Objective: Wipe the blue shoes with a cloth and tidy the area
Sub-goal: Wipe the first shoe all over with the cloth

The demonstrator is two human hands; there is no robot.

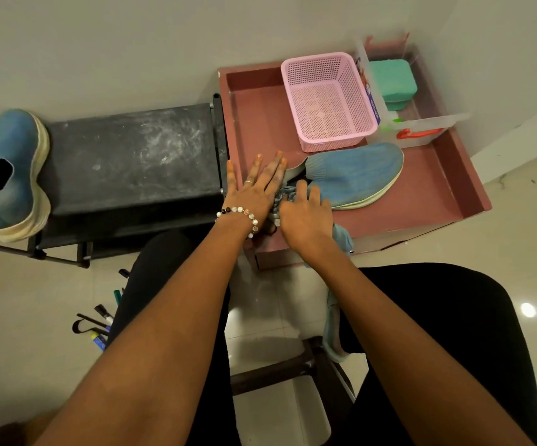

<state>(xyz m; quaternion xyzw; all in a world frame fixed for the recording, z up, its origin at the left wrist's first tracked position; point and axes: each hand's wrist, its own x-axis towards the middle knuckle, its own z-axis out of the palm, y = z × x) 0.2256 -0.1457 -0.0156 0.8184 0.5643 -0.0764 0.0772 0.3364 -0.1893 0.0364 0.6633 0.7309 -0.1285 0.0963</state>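
Observation:
One blue shoe (357, 173) with a pale sole lies on its side in the pink tray (421, 201), toe pointing right. My left hand (254, 188), fingers straight and spread, rests flat at the shoe's heel end. My right hand (305, 217) lies on a crumpled grey-blue cloth (281, 197) beside the shoe's opening, fingers loosely bent over it. More of that cloth hangs off the tray's front edge under my right forearm. The second blue shoe (13, 175) sits at the far left on a dusty black rack (132, 156).
A pink mesh basket (328, 101) and a clear box (421, 123) holding a green block (392, 80) stand at the back of the tray. Pens and markers (101, 323) lie on the tiled floor at the left. A dark stool (292, 368) is below me.

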